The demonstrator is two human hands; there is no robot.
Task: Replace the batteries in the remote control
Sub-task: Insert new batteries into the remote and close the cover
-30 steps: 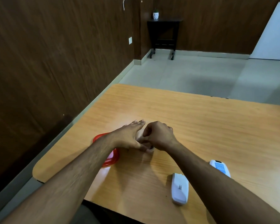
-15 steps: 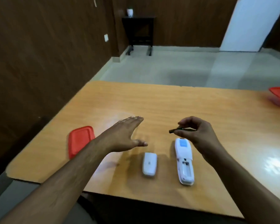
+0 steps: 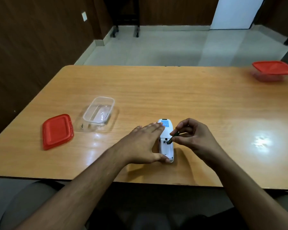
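Remote control (image 3: 165, 140) lies back-up on the tabletop (image 3: 173, 90), near the front edge, a little right of its middle. Long axis runs front edge to far edge; blue-labelled end toward the far edge. Battery bay is open and faces up, in the half nearer the front edge.

Battery (image 3: 173, 137), dark and slim, is tilted over the bay's far end on the side toward the right edge. Lower tip is at or just above the bay; whether it touches cannot be told. Upper end leans toward the right edge, so it crosses the remote's long axis rather than lying along it.

Right hand (image 3: 192, 138) pinches the battery between thumb and fingertips, fingers curled; the grip sits just beside the remote, toward the right edge. Bay lies just below and left of the grip.

Left hand (image 3: 143, 145) is flat, fingers straight, along the remote's other long side, thumb at its near end, bracing it.

Judgement: the battery must swing parallel to the long axis before it seats.

Further out toward the left edge: clear container (image 3: 99, 112), red lid (image 3: 56, 131).
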